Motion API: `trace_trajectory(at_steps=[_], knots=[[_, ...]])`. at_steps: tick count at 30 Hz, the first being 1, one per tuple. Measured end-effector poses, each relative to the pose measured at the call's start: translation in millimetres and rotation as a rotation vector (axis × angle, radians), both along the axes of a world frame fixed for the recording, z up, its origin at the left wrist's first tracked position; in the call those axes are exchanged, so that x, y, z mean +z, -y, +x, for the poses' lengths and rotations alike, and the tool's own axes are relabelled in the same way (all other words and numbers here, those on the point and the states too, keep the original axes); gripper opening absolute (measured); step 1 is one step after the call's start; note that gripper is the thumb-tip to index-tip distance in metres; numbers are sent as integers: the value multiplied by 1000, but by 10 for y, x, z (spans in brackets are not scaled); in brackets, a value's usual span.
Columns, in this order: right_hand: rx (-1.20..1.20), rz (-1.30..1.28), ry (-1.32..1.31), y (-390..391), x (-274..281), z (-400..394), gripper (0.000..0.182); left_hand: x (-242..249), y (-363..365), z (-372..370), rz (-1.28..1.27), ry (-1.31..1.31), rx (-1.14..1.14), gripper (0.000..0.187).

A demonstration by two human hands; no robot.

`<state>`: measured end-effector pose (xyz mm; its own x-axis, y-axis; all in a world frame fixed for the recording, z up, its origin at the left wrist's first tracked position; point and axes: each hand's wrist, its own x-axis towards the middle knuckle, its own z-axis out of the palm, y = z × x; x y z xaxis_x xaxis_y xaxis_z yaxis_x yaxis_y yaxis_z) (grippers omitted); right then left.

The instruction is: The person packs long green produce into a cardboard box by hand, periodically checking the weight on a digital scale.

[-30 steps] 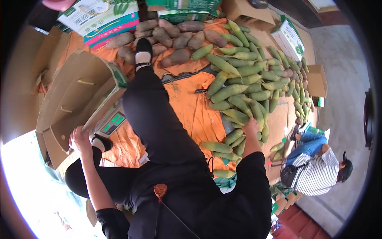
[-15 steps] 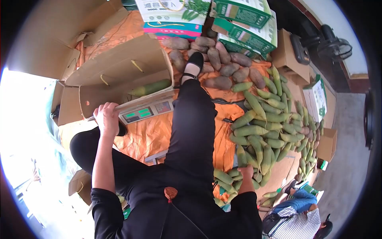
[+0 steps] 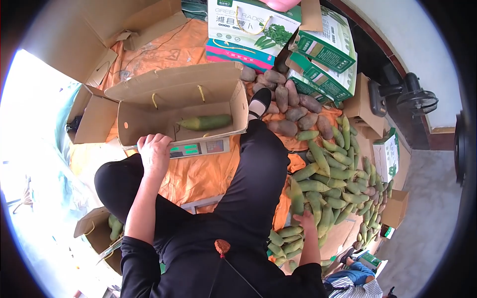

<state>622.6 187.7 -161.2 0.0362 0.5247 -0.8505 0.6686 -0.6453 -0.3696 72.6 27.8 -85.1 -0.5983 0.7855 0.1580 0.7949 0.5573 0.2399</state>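
Note:
My left hand point(image 3: 155, 154) is curled over the front edge of an open cardboard box point(image 3: 174, 104) with yellow rope handles. A single green radish point(image 3: 211, 122) lies inside that box. Just under the box's front edge shows a scale point(image 3: 201, 149) with lit green digits. At the side of the heap of green radishes point(image 3: 343, 174), my right hand point(image 3: 306, 219) is closed around the lower end of a long green radish point(image 3: 296, 197). Part of its grip is hidden.
Reddish-brown radishes point(image 3: 295, 107) lie beyond my foot, on an orange sheet point(image 3: 198, 176). Printed cartons point(image 3: 253, 22) are stacked at the back. A fan point(image 3: 417, 99) stands at right. Another box point(image 3: 102, 233) with green radishes sits at lower left, a person point(image 3: 357, 278) at lower right.
The view has shifted, so the box and scale appear farther right and lower. The radish at my right hand now stands out more from the heap. My left hand stays on the box edge.

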Motion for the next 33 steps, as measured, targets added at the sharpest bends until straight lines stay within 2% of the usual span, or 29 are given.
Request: trace_trajectory(at_steps=[2, 6, 8, 10, 14, 18, 22, 26, 28, 29, 30, 32, 33], knots=[[-3, 260, -282, -234, -121, -50, 49, 6, -1, -13, 9, 5, -4, 12], [284, 465, -331, -843, 930, -1257, 49, -23, 17, -35, 14, 17, -6, 12], [421, 632, -430, -1087, 1199, -1699, 51, -21, 26, -28, 23, 10, -4, 12], [747, 920, -410, -1256, 1548, -2231, 53, -10, 29, -24, 32, 3, -9, 12], [1109, 1127, -332, -1224, 2058, -3278, 54, -15, 26, -20, 34, 1, -7, 12], [1351, 1134, -311, -1026, 1840, -4103, 54, -18, 21, -35, 25, 5, -7, 12], [1548, 1192, -160, -823, 1205, -4686, 22, -21, 13, -38, 15, -1, -14, 13], [1620, 1056, -63, -735, 939, -4954, 25, -13, 11, -31, 6, 9, -11, 14], [1645, 1038, 26, -776, 718, -5018, 16, -22, 9, -25, -1, 6, -21, 14], [1608, 1060, 6, -817, 595, -5043, 24, -30, 9, -29, 5, 8, -13, 14], [1602, 1056, 10, -842, 623, -5024, 24, -37, 6, -36, 10, 9, -6, 14], [1572, 1075, -73, -853, 829, -4987, 41, -37, 10, -43, -1, 0, -14, 14], [1546, 944, -113, -876, 954, -4970, 60, -27, 8, -46, -2, 8, -18, 14]])
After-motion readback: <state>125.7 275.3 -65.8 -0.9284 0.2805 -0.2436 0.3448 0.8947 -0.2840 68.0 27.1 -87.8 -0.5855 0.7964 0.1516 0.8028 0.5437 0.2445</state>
